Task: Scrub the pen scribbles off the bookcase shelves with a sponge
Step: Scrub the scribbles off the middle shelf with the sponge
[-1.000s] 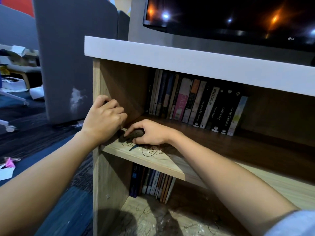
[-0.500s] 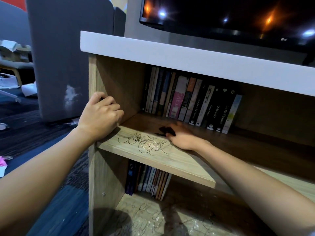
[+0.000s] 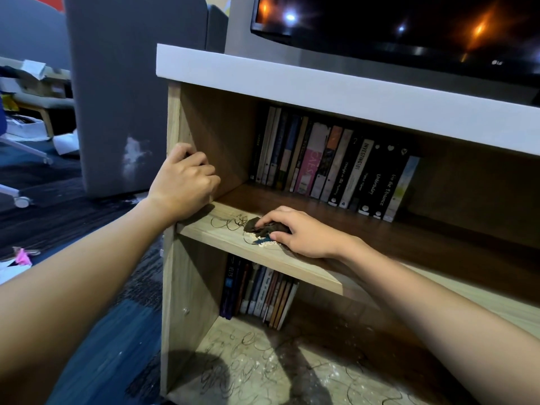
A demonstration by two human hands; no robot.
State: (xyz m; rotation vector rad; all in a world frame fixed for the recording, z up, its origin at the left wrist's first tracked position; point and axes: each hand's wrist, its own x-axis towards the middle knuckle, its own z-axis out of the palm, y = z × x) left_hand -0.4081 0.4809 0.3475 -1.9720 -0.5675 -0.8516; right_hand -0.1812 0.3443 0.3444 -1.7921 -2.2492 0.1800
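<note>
Head view is showing the sponge (image 3: 267,226) lying on the middle shelf (image 3: 263,252), with the right hand (image 3: 301,233) gripping it, fingers curled over its top. Scribbles (image 3: 226,222) are sitting just left of that hand. Further left, the left hand (image 3: 184,182) is clutching the bookcase (image 3: 174,118) side panel's edge. Books (image 3: 330,162) are standing behind the right hand.

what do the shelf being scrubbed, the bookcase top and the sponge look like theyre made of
Shelf: pale wood-grain board, matt; probably laminate over chipboard, judging by its flat printed-looking grain.
Bookcase top: smooth plain white slab, likely painted or laminated board.
Sponge: dark, soft and crumpled under the right hand, with a blue edge; looks like worn foam, though the exact type is unclear.
</note>
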